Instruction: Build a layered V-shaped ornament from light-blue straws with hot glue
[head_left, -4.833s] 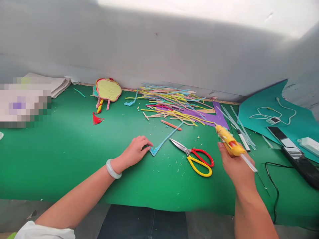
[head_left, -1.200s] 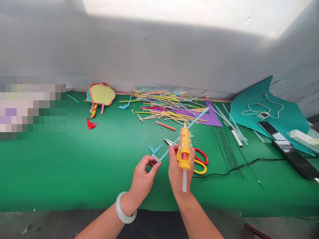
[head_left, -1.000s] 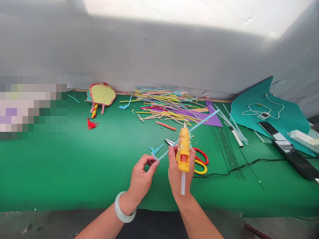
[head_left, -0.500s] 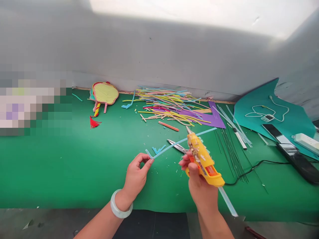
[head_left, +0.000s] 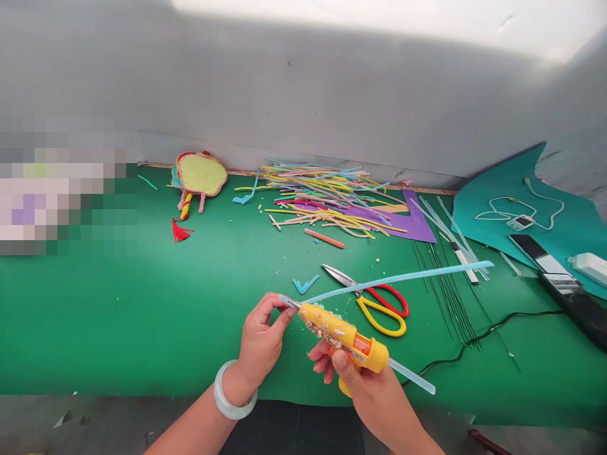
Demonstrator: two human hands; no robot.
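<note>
mid-gluing, by the look of it: nozzle of the yellow glue gun (head_left: 339, 333) set right against the near end of the long pale blue strip (head_left: 403, 277), at the pinch. no bead of glue clear enough to call. join looks unfinished, with the rest of the strip unbent and running off toward 2 o'clock above the scissors (head_left: 374, 303). one small blue v-shaped piece (head_left: 305, 285) lying loose on the green mat (head_left: 142, 303), just past the left hand (head_left: 260, 335) at 1 o'clock. left hand nearly closed, thumb and forefinger pinching the strip's end. right hand (head_left: 353, 373) at 4 o'clock from it, wrapped round the gun's handle, clear glue stick (head_left: 411, 377) poking out the back. heap of coloured strips (head_left: 327, 196) well apart at 12 o'clock, by the wall.
</note>
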